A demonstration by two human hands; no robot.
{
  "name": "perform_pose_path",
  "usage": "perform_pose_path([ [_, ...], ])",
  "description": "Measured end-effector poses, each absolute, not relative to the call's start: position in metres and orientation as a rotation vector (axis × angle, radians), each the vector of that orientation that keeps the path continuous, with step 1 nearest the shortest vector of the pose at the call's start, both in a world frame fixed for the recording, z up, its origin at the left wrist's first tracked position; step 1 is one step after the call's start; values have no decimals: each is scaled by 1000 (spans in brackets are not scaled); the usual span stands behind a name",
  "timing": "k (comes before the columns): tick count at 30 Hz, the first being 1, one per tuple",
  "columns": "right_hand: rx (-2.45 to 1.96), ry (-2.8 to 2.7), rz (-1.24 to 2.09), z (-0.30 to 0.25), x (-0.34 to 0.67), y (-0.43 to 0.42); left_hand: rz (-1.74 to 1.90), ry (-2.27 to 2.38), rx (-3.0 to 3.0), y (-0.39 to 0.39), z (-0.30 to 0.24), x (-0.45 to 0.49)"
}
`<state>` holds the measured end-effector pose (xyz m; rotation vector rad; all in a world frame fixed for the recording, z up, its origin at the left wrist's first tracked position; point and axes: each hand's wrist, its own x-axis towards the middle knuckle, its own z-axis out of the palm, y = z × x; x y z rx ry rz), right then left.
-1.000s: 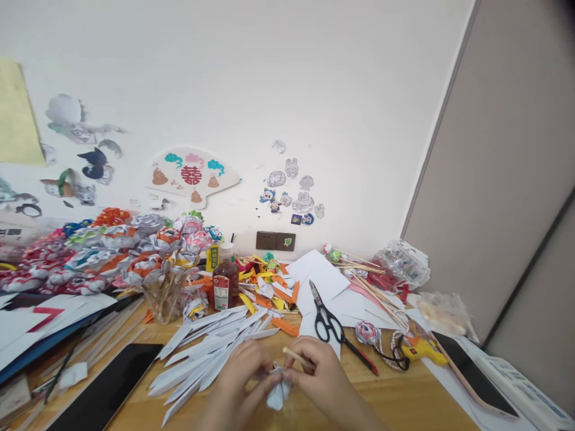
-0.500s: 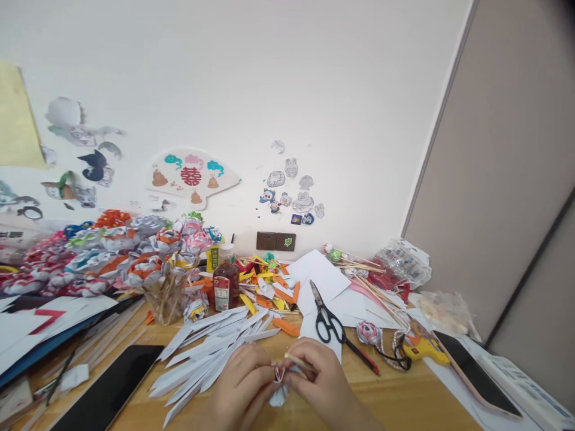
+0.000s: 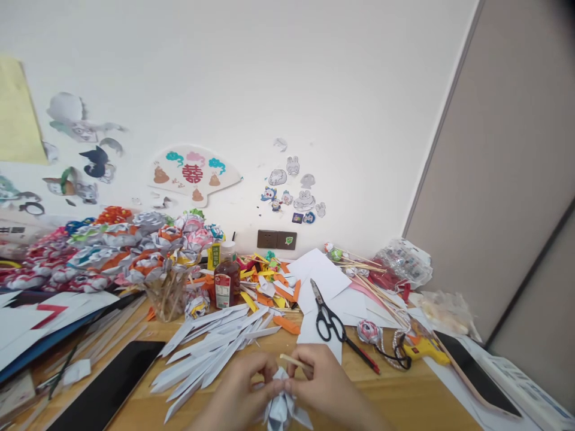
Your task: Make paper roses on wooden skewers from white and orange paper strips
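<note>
Low in the middle of the head view, both my hands meet at a folded white paper flower [image 3: 281, 409]. My left hand [image 3: 246, 386] is closed, pinching the paper from the left with thumb and finger. My right hand [image 3: 320, 380] pinches it from the other side, and a thin wooden stick [image 3: 294, 361] passes through its fingers, pointing up and left. Folded white paper strips [image 3: 211, 347] lie fanned out beside my left hand. Black-handled scissors [image 3: 327, 317] rest on white paper [image 3: 314, 281] beyond my right hand.
A heap of paper flowers [image 3: 135, 245] fills the back left, near a bottle [image 3: 227, 281]. Orange and yellow folded pieces [image 3: 274, 284] lie behind the strips. One phone [image 3: 112, 383] lies at left, another [image 3: 476, 374] at right, near a yellow glue gun [image 3: 426, 350].
The paper flower has turned in my fingers: its white folded petals now show, where a red-and-white part showed before. My hands have moved slightly lower.
</note>
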<state>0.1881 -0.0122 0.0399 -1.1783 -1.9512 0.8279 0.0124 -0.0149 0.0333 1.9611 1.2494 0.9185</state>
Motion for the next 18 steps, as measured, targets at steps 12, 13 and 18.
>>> perform_pose_path([
  [12,-1361,-2012,715,25,183,-6,723,1234,1836,-3,28,7],
  [13,-1368,-2029,715,24,183,-6,714,1236,1841,-3,28,6],
  [18,-1386,-2137,761,24,186,-5,633,1300,1917,-7,27,6],
])
